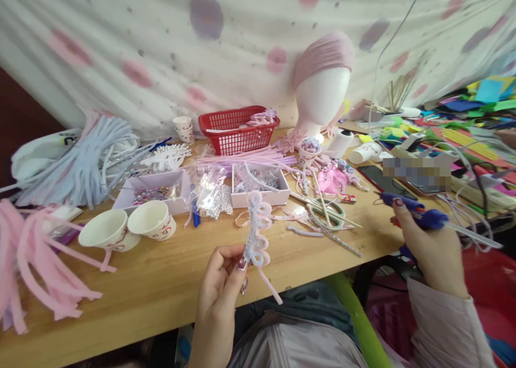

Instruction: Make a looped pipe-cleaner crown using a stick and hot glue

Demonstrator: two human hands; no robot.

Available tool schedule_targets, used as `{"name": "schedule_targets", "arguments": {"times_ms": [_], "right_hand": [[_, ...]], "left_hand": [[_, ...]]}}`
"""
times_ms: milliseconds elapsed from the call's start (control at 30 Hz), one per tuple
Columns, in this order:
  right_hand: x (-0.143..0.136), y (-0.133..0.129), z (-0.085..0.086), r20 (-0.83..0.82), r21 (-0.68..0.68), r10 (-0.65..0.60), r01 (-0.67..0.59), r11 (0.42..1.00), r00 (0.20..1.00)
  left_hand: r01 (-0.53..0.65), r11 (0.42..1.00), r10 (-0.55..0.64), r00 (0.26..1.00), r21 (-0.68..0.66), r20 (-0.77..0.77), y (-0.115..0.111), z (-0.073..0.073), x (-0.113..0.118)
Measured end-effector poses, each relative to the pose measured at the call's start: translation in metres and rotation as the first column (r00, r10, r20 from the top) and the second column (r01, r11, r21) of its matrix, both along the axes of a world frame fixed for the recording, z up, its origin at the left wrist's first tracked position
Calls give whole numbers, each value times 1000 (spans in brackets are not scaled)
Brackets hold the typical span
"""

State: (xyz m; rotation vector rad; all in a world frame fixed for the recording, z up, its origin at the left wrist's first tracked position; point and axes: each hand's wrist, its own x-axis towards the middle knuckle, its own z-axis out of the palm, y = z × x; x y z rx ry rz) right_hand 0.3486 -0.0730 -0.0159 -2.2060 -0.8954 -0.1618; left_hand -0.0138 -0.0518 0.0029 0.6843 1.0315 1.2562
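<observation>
Between the thumb and fingers of my left hand [221, 298] is a looped pipe-cleaner piece [258, 228], held up over the table's front edge. It has pale blue and pink loops along one side, and a pink tail [269, 285] hangs from its lower end. My right hand [429, 249] is wrapped round a blue hot glue gun [419, 209] at the right, its nozzle pointing left. A clear glue stick [475, 235] sticks out of the gun's back. Some of the right fingers are hidden behind the gun. The two hands are well apart.
Two paper cups [151, 221], trinket boxes [262, 188], scissors [330, 214] and pipe cleaners [52, 260] lie on the wooden table [161, 282]. Behind stand a red basket [237, 131] and a white mannequin head [322, 96]. Phones [385, 182] and cables lie near the glue gun.
</observation>
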Motion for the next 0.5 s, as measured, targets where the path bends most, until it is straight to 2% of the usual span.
{"name": "schedule_targets", "arguments": {"times_ms": [133, 267, 367, 467, 500], "right_hand": [[-3, 19, 8, -64, -172, -23, 11, 985, 998], [-7, 28, 15, -64, -255, -1, -15, 967, 998], [-3, 8, 20, -52, -290, -9, -7, 957, 999], [-4, -30, 26, -11, -341, -38, 32, 939, 999], [-10, -42, 28, -16, -332, 7, -12, 943, 1000]], "left_hand": [[18, 1000, -18, 1000, -6, 9, 1, -3, 1], [15, 1000, -15, 1000, 3, 18, 1, -3, 2], [0, 1000, 0, 999, 1, 33, 2, -2, 3], [-5, 1000, 5, 998, -3, 56, 4, -1, 5], [-8, 1000, 8, 998, -7, 62, 4, -1, 6]]}}
